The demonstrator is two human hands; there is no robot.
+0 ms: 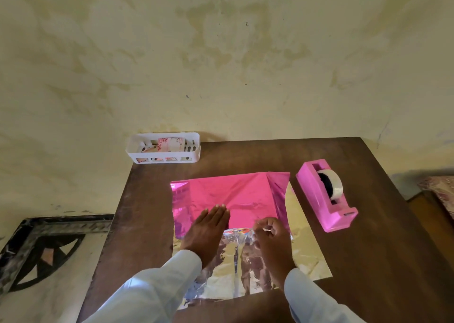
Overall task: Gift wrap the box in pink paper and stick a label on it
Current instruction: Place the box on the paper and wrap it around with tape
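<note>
Shiny pink paper [235,195] lies on the brown table [368,261], its far part folded toward me over the box. Its silver underside [302,254] shows at the near and right sides. Only a colourful sliver of the box [239,230] peeks out under the pink fold's edge. My left hand [208,227] presses flat on the pink fold with straight fingers. My right hand [271,234] has curled fingers and pinches a small clear strip, apparently tape, just right of the box sliver.
A pink tape dispenser [326,195] with a clear tape roll stands right of the paper. A white slotted basket [163,148] with floral labels sits at the table's far left corner against the wall. The floor lies left of the table.
</note>
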